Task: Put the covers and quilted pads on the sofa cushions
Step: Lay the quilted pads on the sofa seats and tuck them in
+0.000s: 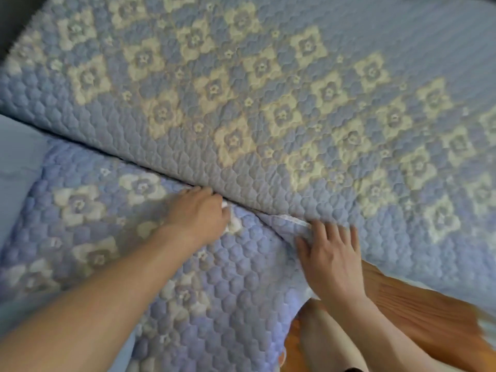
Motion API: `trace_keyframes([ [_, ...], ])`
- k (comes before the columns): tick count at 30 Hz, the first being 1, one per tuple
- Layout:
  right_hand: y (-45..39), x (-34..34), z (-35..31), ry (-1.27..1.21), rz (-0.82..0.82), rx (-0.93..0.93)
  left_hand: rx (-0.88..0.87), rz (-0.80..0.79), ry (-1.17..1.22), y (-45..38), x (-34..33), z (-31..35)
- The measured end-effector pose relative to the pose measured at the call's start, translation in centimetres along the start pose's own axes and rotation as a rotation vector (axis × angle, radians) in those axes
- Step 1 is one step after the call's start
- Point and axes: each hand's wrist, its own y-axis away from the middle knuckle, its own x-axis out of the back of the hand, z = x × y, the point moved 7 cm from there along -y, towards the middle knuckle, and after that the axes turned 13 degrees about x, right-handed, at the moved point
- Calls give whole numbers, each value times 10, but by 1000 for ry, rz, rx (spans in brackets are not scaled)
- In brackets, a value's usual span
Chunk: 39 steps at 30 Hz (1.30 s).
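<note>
Left grip (200,210) pinches soft, floppy quilted pad (214,285) edge; right grip (328,245) lies flat at three o'clock.

We look down on a floor of orange-brown wooden boards (418,315), its grain blurred, showing at lower right and in a small patch at bottom centre. A dark surface (13,17), too dim to identify, fills the upper left corner. The light is soft and even.
</note>
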Motion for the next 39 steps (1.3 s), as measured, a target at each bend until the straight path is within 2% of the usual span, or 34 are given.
trace_keyframes([
  [2,2,-6,39,-151,-141,-116,-136,3,69,17,-11,35],
  [5,-2,1,44,-436,-180,-60,-157,11,22,19,-25,41],
  [7,8,6,29,-645,-112,37,-143,-21,-8,18,-27,40],
  [8,13,10,28,-660,-66,44,-147,-8,-39,16,-24,42],
  [11,20,12,69,-439,201,-233,-178,-124,-106,8,-21,55],
  [12,25,18,71,-347,302,-259,-187,-164,-111,9,-22,57],
  [13,28,24,59,-301,398,-162,-193,-174,-108,7,-24,59],
  [14,29,28,33,-317,432,20,-185,-195,-116,4,-23,61],
  [16,25,10,-21,-350,269,359,-147,-249,-110,-5,-28,65],
  [17,20,-10,-37,-355,168,426,-132,-265,-119,-9,-31,70],
  [19,5,-43,-42,-344,46,378,-97,-280,-128,-14,-39,78],
  [22,-8,-74,-41,-359,-33,281,-23,-289,-119,-29,-42,80],
  [24,-19,-79,-41,-408,-105,169,25,-349,-113,-36,-43,79],
  [28,-58,-96,-11,-593,-456,-85,71,-435,-126,-35,-43,85],
  [30,-58,-108,16,-831,-390,-184,55,-433,-153,-29,-47,86],
  [32,-43,-108,36,-1204,-188,-340,57,-431,-136,-28,-48,82],
  [34,-23,-124,44,-1457,-220,-503,63,-445,-102,-29,-48,81],
  [37,-9,-126,47,-1425,-288,-521,75,-448,-22,-36,-52,90],
  [39,-11,-118,51,-1229,-295,-444,134,-527,8,-45,-63,92],
])
